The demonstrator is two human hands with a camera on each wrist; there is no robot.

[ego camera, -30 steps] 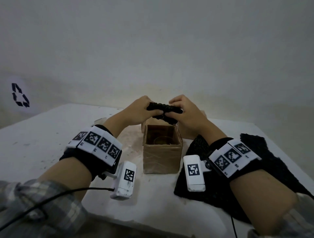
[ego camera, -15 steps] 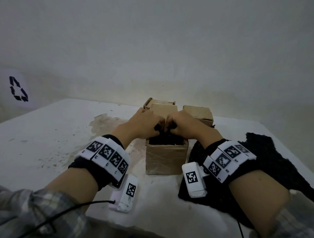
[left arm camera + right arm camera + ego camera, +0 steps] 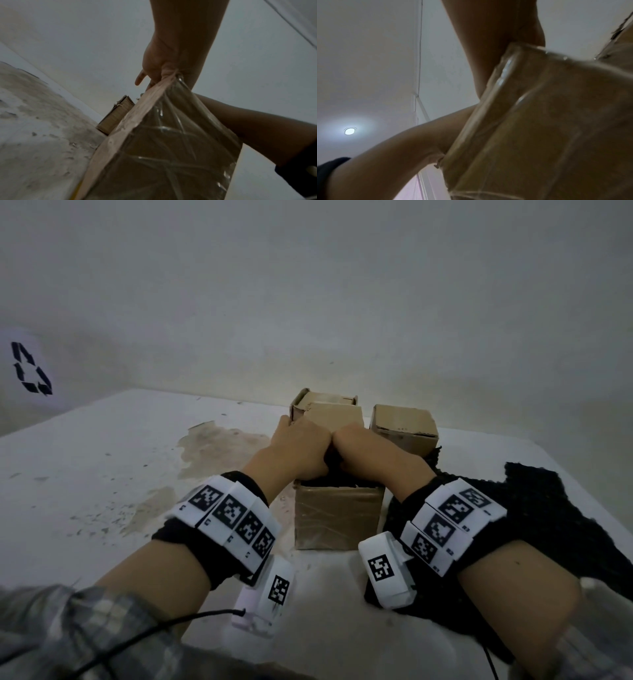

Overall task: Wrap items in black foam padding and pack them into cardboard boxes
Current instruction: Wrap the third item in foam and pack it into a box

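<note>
- The fingers of both hands are out of sight, tucked down into the mouth of the taped box (image 3: 338, 517); whether they are curled round the black foam (image 3: 334, 478) or pressing it flat cannot be told from any view.
- The left hand (image 3: 297, 451) and right hand (image 3: 364, 450) sit knuckle to knuckle over the box's open top, with a dark strip of foam showing between them and along the rim.
- By my judgement, this is the stuffing step: a foam-wrapped bundle is being pushed into the box. The item inside the foam is not visible.
- The wrist views show only the box's tape-wrapped cardboard wall from below, with both forearms reaching over its rim.
- Done so far, as it looks: two more cardboard boxes (image 3: 404, 424) stand just behind, toward the far edge of the worktop (image 3: 102, 474). The right one looks shut; the left one (image 3: 325, 409) has its flaps partly up.
- Left to do, I judge: seat the bundle and close this box.
- A spare sheet of black foam padding (image 3: 534, 508) lies along the right edge of the worktop, partly under the right forearm.
- The worktop is white, stained and scuffed brownish left of the boxes.
- A plain pale wall stands behind; a recycling symbol (image 3: 30, 369) shows at far left, and a ceiling light (image 3: 350, 131) appears in the right wrist view.
</note>
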